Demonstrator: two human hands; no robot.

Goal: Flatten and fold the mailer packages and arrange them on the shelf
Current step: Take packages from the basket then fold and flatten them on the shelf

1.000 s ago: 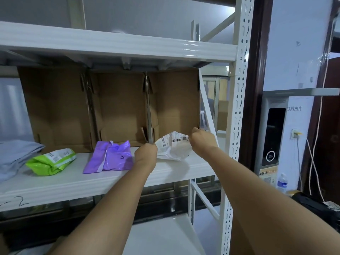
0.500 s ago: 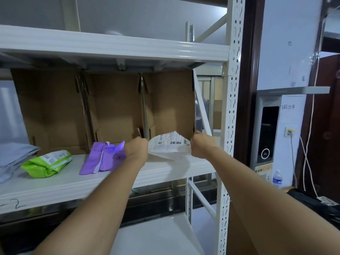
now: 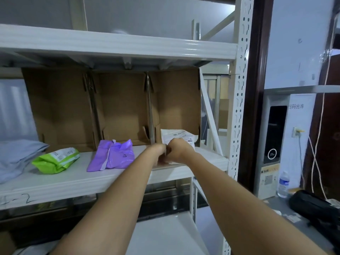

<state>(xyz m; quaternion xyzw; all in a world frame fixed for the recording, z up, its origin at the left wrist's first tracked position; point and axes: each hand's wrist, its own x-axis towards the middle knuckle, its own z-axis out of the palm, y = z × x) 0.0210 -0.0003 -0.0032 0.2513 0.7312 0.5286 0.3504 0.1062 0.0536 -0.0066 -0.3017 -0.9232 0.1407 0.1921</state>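
Both hands meet at the white mailer's near edge.
Left hand (image 3: 159, 151) and right hand (image 3: 179, 149), knuckles touching, grasp the white mailer (image 3: 179, 136), which extends away from them toward the cardboard backing (image 3: 176, 100).

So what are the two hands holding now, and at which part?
Both the left hand and right hand grip the white mailer at its near edge, close together, on the shelf. The fingers are hidden.

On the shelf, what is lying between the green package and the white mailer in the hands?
In the head view, the purple mailer lies between the green package and the white mailer.
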